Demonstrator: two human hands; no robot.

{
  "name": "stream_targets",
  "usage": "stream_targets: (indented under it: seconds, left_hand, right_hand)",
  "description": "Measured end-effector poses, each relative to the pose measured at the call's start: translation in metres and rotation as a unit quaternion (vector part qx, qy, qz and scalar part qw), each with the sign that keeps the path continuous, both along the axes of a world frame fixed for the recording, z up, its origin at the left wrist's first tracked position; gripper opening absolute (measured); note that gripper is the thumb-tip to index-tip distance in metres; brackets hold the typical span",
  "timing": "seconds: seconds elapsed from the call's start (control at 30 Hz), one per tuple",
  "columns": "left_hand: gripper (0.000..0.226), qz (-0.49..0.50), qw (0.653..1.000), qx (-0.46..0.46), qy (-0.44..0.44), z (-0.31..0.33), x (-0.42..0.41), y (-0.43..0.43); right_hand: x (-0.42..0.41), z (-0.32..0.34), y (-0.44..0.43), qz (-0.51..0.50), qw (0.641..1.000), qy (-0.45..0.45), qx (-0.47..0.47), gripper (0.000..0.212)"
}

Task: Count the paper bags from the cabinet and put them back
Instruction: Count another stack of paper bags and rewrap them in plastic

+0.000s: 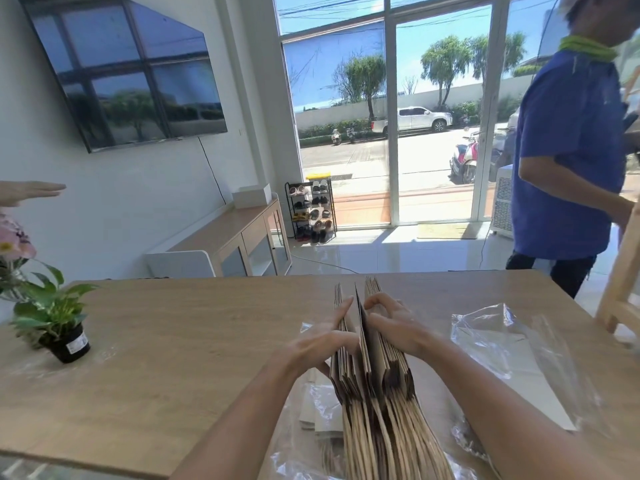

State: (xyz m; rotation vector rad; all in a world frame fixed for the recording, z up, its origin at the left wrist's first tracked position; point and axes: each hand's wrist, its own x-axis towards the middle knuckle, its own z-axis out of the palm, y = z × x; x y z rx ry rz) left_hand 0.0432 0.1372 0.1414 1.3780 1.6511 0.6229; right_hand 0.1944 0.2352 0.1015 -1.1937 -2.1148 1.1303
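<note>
Counting under way: a stack of brown paper bags (375, 393) stands on edge on the wooden surface (173, 323), low in the centre of the frame. Its long axis runs from the bottom edge up toward the middle. The stack is parted into two batches with a narrow gap between them, and one bag rises alone in that gap.

The left hand (320, 341) lies against the left batch, fingers (343, 311) straight and close together along its top edge, pressing it aside. The right hand (393, 323) sits on the right batch, fingers (379, 301) curled over the bags' top edges and gripping them.

The single bag stands just left of the right fingers. They seem the nearer to peel the next bag off toward the left batch.

Crumpled clear plastic wrap (502, 341) lies on the surface to the right of the bags. The cabinet (242, 237) stands well apart against the wall, left of centre, and no bags have gone back yet.
</note>
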Motion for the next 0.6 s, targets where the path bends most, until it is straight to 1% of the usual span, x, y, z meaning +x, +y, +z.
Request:
stream_targets:
  seconds: [0.07, 0.1, 0.13, 0.23, 0.37, 0.4, 0.53, 0.6]
  left_hand:
    - [0.1, -0.001, 1.0, 0.0, 0.006, -0.0012, -0.0002, 0.0009]
    - [0.101, 0.0, 1.0, -0.002, 0.008, -0.0016, -0.0002, 0.0017]
    - [0.1, 0.001, 1.0, -0.001, 0.01, -0.002, -0.0005, 0.0022]
    - [0.093, -0.005, 1.0, 0.001, 0.012, -0.0025, 0.0019, 0.0029]
    - [0.101, -0.002, 1.0, -0.006, 0.014, -0.0036, 0.0031, 0.0037]
    - [0.102, -0.001, 1.0, -0.008, 0.012, -0.0043, 0.0028, 0.0044]
    - [0.104, -0.004, 1.0, -0.005, 0.005, -0.0065, 0.003, 0.0053]
    - [0.104, -0.005, 1.0, -0.001, 0.017, -0.0074, 0.0024, 0.0056]
  right_hand:
    - [0.003, -0.0005, 0.0014, 0.006, 1.0, 0.013, -0.002, 0.039]
    - [0.0042, -0.0003, 0.0018, 0.011, 1.0, 0.015, -0.006, 0.043]
    - [0.0043, 0.0, 0.0019, 0.018, 1.0, 0.016, -0.004, 0.041]
    - [0.0061, 0.0007, 0.0028, 0.013, 1.0, 0.008, 0.007, 0.026]
    - [0.0094, -0.0014, 0.0014, 0.01, 1.0, 0.011, 0.002, 0.012]
    - [0.0093, -0.0027, 0.0026, 0.011, 1.0, 0.006, 0.005, 0.015]
    - [0.0061, -0.0024, 0.0055, -0.001, 0.999, -0.031, 0.022, 0.042]
    - [0.0049, -0.0028, 0.0073, -0.001, 0.999, -0.042, 0.029, 0.045]
